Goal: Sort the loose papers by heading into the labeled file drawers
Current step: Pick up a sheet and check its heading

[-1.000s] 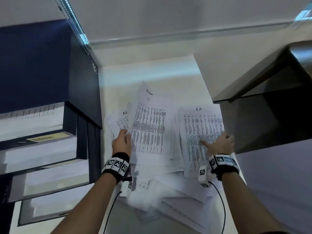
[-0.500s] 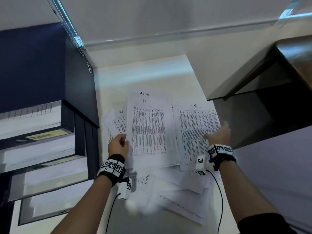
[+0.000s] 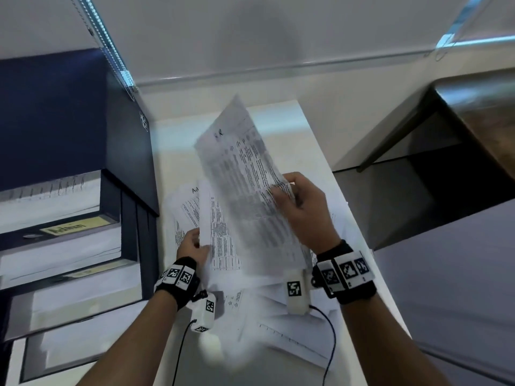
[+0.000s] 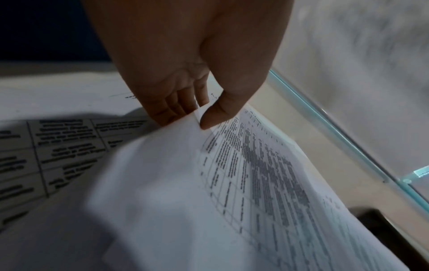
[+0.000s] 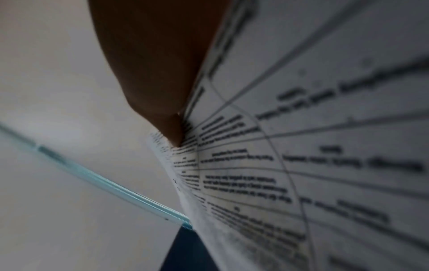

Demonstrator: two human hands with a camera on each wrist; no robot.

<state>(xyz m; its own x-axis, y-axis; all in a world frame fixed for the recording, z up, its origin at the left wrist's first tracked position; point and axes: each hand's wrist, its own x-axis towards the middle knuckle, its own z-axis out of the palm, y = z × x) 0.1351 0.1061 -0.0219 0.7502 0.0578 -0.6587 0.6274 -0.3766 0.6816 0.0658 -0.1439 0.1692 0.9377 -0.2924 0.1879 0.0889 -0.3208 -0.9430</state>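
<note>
My right hand (image 3: 292, 196) grips a printed sheet headed "H.R." (image 3: 242, 174) by its right edge and holds it lifted and tilted over the pile; close up the sheet (image 5: 301, 165) fills the right wrist view, with my thumb (image 5: 171, 132) on it. My left hand (image 3: 195, 243) pinches the left edge of another printed sheet (image 3: 220, 240), thumb (image 4: 213, 119) on top and fingers under the sheet (image 4: 232, 174). Loose papers (image 3: 278, 324) lie heaped on the white table (image 3: 312, 151). One sheet headed "Ad…" (image 3: 186, 210) peeks out at the left.
A dark blue file cabinet (image 3: 55, 121) stands at the left with several drawers pulled out; the upper one bears a yellow label reading "Admin" (image 3: 69, 228). A dark wooden desk (image 3: 473, 112) stands at the right, apart from the table. A wall runs behind.
My right hand has picked up the "H.R." sheet that lay flat on the right and swung it up and leftwards over the pile. My left hand still holds its sheet's left edge.
</note>
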